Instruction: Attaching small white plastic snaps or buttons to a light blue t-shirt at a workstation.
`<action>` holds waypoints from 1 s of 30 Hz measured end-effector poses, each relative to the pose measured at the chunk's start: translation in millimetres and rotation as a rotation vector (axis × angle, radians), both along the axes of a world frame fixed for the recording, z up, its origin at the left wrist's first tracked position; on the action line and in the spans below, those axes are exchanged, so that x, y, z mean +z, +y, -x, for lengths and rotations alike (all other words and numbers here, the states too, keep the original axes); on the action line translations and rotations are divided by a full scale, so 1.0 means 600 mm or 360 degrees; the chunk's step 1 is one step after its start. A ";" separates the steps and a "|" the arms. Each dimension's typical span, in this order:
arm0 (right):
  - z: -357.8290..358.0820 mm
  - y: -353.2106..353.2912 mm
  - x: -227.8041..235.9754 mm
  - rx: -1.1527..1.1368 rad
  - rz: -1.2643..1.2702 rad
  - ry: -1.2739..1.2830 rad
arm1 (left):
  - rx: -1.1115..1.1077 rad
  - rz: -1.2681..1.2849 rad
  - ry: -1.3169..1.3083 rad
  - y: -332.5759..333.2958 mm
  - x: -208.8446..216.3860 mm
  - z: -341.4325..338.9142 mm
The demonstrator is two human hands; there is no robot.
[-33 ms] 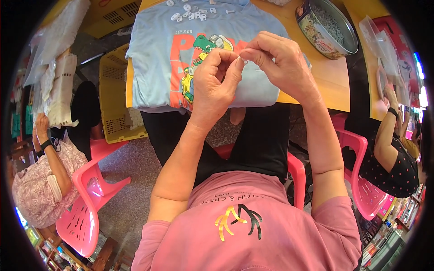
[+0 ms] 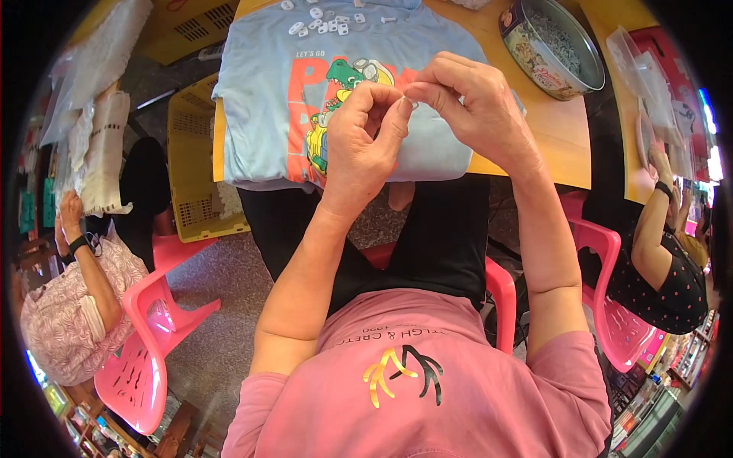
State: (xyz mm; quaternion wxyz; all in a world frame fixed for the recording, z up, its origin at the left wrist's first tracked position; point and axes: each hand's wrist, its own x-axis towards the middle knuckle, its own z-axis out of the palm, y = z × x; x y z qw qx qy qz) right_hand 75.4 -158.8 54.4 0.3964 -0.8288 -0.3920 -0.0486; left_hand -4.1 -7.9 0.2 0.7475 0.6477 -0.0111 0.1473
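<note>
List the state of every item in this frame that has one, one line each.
Left hand: fingers curled, pinching a small white piece.
Right hand: pinching the same piece.
Light blue T-shirt: spread flat on the table.
Round tin: open, holding small pale parts.
White pieces: loose on the shirt.

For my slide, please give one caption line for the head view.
Left hand and right hand pinch a small white piece above a light blue printed T-shirt on a yellow table.
</note>
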 end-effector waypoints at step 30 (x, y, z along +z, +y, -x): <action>0.010 0.004 -0.024 -0.0141 -0.0066 0.0257 | -0.0046 0.0148 0.0101 0.003 0.010 -0.004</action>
